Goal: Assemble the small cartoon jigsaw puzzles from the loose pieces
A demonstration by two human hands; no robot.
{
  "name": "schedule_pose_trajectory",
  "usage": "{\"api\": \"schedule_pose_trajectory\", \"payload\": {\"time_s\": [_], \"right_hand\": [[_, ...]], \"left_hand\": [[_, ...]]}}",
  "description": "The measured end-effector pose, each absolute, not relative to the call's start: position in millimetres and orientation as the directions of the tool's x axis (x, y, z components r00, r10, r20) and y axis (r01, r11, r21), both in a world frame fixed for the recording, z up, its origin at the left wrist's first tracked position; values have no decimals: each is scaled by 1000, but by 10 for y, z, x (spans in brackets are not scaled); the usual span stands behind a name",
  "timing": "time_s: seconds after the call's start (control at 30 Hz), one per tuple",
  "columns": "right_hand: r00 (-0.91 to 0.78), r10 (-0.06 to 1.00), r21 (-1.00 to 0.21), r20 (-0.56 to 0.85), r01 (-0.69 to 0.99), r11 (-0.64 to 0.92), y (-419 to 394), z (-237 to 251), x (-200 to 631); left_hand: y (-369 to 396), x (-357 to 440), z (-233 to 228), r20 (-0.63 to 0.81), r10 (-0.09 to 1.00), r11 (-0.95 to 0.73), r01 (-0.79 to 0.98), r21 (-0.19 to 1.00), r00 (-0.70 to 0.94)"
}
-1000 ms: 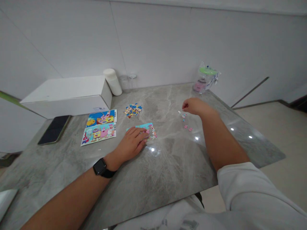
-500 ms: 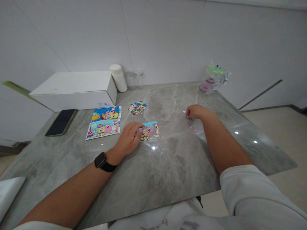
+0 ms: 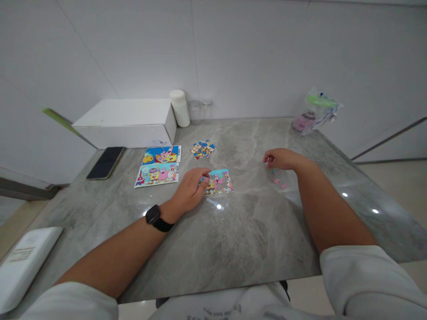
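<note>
My left hand (image 3: pixel 192 189) is curled over the left part of a small, partly assembled cartoon jigsaw puzzle (image 3: pixel 220 181), thumb along its near side. The palm and fingers hide that part of the picture. Farther right, my right hand (image 3: pixel 278 159) is low over the table with thumb and fingers pinched together; what is between the fingertips is too small to make out. Just below it lie a tiny blue puzzle piece (image 3: pixel 274 171), a pink puzzle piece (image 3: pixel 276 181) and another pink piece (image 3: pixel 283 186). Behind the puzzle sits a heap of loose puzzle pieces (image 3: pixel 202 149).
Two cartoon picture cards (image 3: pixel 156 174) lie left of the puzzle, beside a phone (image 3: pixel 106 163). At the back stand a white box (image 3: pixel 125 133), a white bottle (image 3: pixel 180 109) and two clear jars (image 3: pixel 207 113). A plastic bag (image 3: pixel 315 113) is back right; a white case (image 3: pixel 28 262) front left.
The view has swung left, so everything sits farther right. The pale piece beside my right fingertips no longer shows. My left hand stays on the puzzle.
</note>
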State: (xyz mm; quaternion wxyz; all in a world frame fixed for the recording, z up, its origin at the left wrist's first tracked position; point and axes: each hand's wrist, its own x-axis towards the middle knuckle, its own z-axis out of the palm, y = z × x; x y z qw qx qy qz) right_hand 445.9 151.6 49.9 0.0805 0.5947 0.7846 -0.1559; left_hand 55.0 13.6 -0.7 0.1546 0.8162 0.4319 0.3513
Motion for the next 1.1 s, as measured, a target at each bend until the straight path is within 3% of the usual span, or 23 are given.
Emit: {"api": "schedule_pose_trajectory", "payload": {"time_s": [0.1,0.2,0.33,0.63,0.9,1.1], "right_hand": [[-403,888,-445,-219,852,277,1428,577,4287],[-486,859,-744,-162,632,217,1285,605,3987],[-498,850,-921,-171,387,41,1054,515,3497],[-475,864,-983,-165,151,-105,663,274,2883],[-443,892,-991,-85,131,-29,606,228,2812],[-451,891,-992,-58,125,-1,570,212,2790]], "left_hand": [[127,550,8,436,815,-578,587,567,382],[122,550,22,439,813,-582,577,573,383],[144,556,28,440,813,-581,563,587,380],[187,629,59,410,839,-542,480,690,358],[190,636,41,365,883,-460,392,796,295],[177,639,64,358,888,-451,392,802,290]]}}
